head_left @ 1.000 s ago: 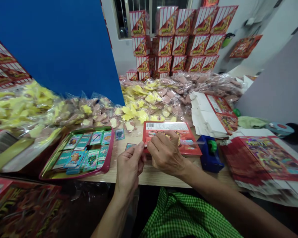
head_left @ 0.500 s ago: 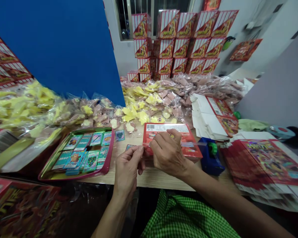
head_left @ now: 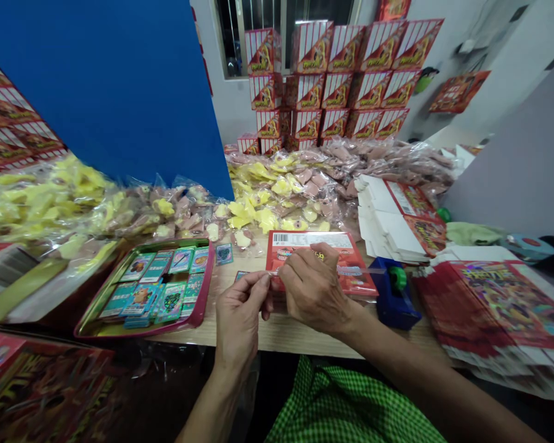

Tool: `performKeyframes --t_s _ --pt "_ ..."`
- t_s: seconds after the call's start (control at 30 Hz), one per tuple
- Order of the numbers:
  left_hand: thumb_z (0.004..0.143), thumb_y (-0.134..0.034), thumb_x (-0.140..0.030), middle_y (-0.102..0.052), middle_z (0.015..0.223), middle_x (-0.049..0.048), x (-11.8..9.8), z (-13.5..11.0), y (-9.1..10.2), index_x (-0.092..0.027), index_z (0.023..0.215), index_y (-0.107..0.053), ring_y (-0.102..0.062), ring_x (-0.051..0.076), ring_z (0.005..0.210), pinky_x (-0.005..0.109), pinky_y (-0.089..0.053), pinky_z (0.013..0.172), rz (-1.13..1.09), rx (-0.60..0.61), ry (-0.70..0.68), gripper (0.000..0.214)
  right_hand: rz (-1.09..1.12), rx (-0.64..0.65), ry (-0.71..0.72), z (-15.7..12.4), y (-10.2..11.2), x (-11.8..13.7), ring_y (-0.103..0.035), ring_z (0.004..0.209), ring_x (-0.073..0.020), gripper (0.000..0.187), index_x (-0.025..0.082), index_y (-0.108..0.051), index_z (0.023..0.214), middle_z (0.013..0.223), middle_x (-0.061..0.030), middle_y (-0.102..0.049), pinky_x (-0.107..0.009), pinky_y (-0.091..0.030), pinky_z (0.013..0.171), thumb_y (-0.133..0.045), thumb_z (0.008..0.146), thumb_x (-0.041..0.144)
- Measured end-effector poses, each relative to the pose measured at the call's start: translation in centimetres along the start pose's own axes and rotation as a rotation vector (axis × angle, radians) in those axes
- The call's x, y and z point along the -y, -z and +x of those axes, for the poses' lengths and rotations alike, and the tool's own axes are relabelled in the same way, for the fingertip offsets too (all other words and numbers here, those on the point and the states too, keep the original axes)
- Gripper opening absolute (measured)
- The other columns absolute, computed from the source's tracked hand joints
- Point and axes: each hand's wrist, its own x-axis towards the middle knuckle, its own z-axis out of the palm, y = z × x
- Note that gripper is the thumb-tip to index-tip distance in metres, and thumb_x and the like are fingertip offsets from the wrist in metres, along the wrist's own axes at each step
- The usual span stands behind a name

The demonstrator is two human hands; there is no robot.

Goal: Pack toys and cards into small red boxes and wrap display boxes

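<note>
While pinch-tight, left grip [head_left: 237,312] on tape [head_left: 368,271]

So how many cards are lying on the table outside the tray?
2 that I can see: one card by the far right corner of the tray, and a second card partly hidden behind the left hand. More may be hidden there.

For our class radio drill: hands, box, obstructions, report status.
Left hand pinching beside red box. Right hand over red box, partly hiding it. Clear tape runs toward blue dispenser.
</note>
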Motion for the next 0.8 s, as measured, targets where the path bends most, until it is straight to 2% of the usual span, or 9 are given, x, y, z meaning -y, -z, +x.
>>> performKeyframes --t_s 0.17,0.27,0.37,0.5,0.6,0.67,0.8 --pt "0.083 -0.077 -0.039 -0.062 0.062 -0.0019 0.1 0.0 0.1 -0.014 0.091 -0.077 -0.048 0.005 0.049 0.015 -0.038 0.044 0.113 0.032 -0.084 0.026 0.241 0.236 -0.143 1.5 1.9 -0.1 -0.053 0.089 -0.0232 0.017 0.017 -0.06 0.089 0.09 -0.0062 -0.066 -0.043 -0.029 0.092 -0.044 0.094 0.017" --pt "0.085 -0.075 -0.039 -0.058 0.057 -0.0035 -0.3 -0.3 -0.3 -0.014 0.09 -0.076 -0.048 0.005 0.048 0.014 -0.039 0.045 0.157 0.038 -0.129 0.026 0.174 0.3 -0.058 2.6 2.5 -0.2 -0.052 0.094 -0.026 0.011 0.016 -0.06 0.094 0.096 -0.0094 -0.066 -0.045 -0.029 0.095 -0.05 0.089 0.018" --pt "0.085 -0.073 -0.036 -0.057 0.055 -0.0042 -0.8 -0.6 -0.6 -0.014 0.084 -0.075 -0.048 0.005 0.046 0.013 -0.039 0.044 0.217 0.027 -0.199 0.023 0.06 0.347 0.065 3.3 2.6 -0.3 -0.05 0.097 -0.0293 0.017 0.013 -0.06 0.1 0.098 -0.0126 -0.065 -0.048 -0.029 0.097 -0.055 0.085 0.017" --pt "0.086 -0.069 -0.028 -0.058 0.055 -0.0046 -1.0 -0.7 -0.6 -0.015 0.083 -0.075 -0.051 0.006 0.045 0.014 -0.041 0.043 0.348 0.018 -0.315 0.015 -0.035 0.401 0.156 3.6 2.6 0.1 -0.049 0.095 -0.0298 0.017 0.011 -0.06 0.102 0.1 -0.0153 -0.065 -0.048 -0.03 0.097 -0.048 0.09 0.011" --pt "0.085 -0.068 -0.026 -0.061 0.057 -0.0038 -0.8 -0.6 -0.5 -0.015 0.082 -0.074 -0.054 0.007 0.046 0.015 -0.044 0.044 0.425 0.014 -0.386 0.013 0.002 0.426 0.165 3.7 2.2 0.0 -0.05 0.093 -0.0292 0.012 0.013 -0.059 0.098 0.096 -0.0148 -0.065 -0.047 -0.031 0.094 -0.049 0.091 0.012" --pt "0.086 -0.067 -0.028 -0.062 0.057 -0.0034 -0.8 -0.5 -0.5 -0.016 0.08 -0.074 -0.054 0.008 0.046 0.016 -0.044 0.045 0.438 -0.007 -0.393 0.015 0.091 0.419 0.054 3.6 1.7 -0.4 -0.05 0.09 -0.0283 0.008 0.015 -0.058 0.093 0.091 -0.0129 -0.064 -0.044 -0.034 0.088 -0.054 0.086 0.015" --pt "0.087 -0.07 -0.031 -0.061 0.056 -0.0024 -0.9 -0.4 -0.6 -0.016 0.077 -0.074 -0.052 0.008 0.048 0.017 -0.044 0.047 0.419 -0.02 -0.323 0.019 0.323 0.376 -0.331 3.2 0.7 -1.9 -0.051 0.079 -0.0222 0.007 0.019 -0.05 0.084 0.082 -0.0068 -0.062 -0.035 -0.034 0.075 -0.048 0.082 0.012"
